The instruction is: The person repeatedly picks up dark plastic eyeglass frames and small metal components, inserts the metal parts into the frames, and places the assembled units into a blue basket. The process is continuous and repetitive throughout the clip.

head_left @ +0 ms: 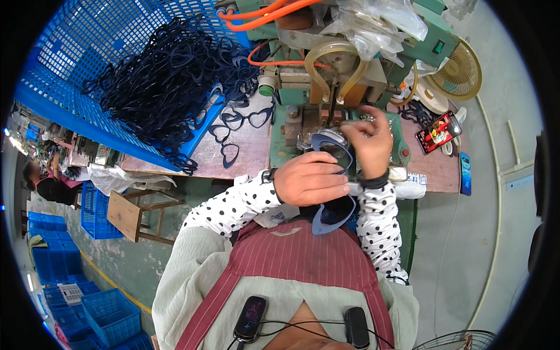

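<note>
My left hand [309, 179] grips a dark blue heart-shaped eyeglass frame [335, 224]. One rim hangs below my fingers toward the apron; the other reaches up to the machine's fixture. My right hand [372, 146] is beside that upper rim, its fingers bent and drawn together close to the fixture. Whatever its fingertips may hold is too small and blurred to make out. The green bench machine [280, 137] stands right in front, with two clear hoses curving down to its head. Small shiny metal pieces [367, 118] lie behind my right fingers.
A blue basket [64, 125] heaped with dark frames [169, 81] stands at the left. Several loose frames [230, 153] lie on the table beside it. To the right are a phone [438, 133], dark parts and a fan [458, 70]. A wooden stool [125, 217] is at left.
</note>
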`<state>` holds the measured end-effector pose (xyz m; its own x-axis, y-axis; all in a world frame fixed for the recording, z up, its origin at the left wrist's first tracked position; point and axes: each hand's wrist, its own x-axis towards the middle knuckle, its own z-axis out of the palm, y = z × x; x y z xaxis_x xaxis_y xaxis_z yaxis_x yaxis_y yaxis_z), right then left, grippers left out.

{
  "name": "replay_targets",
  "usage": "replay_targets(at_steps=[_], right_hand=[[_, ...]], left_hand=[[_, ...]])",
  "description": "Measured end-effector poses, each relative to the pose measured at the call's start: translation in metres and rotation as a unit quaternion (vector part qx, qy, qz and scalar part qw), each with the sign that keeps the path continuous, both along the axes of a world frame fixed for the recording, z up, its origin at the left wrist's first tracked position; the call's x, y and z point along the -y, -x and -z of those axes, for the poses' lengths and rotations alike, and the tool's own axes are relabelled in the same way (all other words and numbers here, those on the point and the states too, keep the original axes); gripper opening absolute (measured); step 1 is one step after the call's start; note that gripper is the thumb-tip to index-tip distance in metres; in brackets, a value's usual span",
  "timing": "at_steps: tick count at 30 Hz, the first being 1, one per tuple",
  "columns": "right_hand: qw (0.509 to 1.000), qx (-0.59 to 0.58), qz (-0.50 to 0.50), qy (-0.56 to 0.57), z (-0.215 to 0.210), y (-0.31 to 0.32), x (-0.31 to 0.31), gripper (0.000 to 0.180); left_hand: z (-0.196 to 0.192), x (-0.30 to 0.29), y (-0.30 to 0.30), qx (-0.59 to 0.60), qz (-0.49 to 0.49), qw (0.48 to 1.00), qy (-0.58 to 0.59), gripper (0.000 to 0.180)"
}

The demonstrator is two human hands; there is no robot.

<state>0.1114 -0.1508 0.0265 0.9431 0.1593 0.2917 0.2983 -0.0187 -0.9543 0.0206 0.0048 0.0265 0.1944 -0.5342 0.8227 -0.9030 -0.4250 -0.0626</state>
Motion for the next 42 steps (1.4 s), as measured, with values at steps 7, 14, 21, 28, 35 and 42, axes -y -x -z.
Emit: replay_targets(at_steps=[7, 14, 21, 28, 35, 42], right_hand=[[0.941, 0.039, 0.182, 0.282, 0.099, -0.065, 0.106, 0.033], [0.849, 0.130, 0.118, 0.498, 0.089, -0.036, 0.099, 0.037], [0.969, 0.059, 0.086, 0.225, 0.113, -0.069, 0.107, 0.017], [0.954, 0.115, 0.168, 0.220, 0.119, -0.064, 0.102, 0.017], [0.941, 0.118, 0.216, 0.230, 0.114, -0.055, 0.095, 0.015], [0.936, 0.136, 0.244, 0.214, 0.111, -0.055, 0.089, 0.013]], left_hand=[[0.016, -0.001, -0.011, -0.044, 0.020, 0.999, -0.007, 0.034], [0.019, 0.001, -0.011, -0.070, 0.031, 0.997, -0.005, 0.036], [0.040, -0.012, 0.019, -0.057, -0.115, 0.991, 0.030, 0.034], [0.131, -0.131, 0.081, -0.212, -0.614, 0.760, -0.002, 0.040], [0.149, -0.142, 0.162, -0.218, -0.535, 0.814, -0.059, 0.035], [0.103, -0.150, 0.072, -0.168, -0.516, 0.772, 0.331, 0.006]])
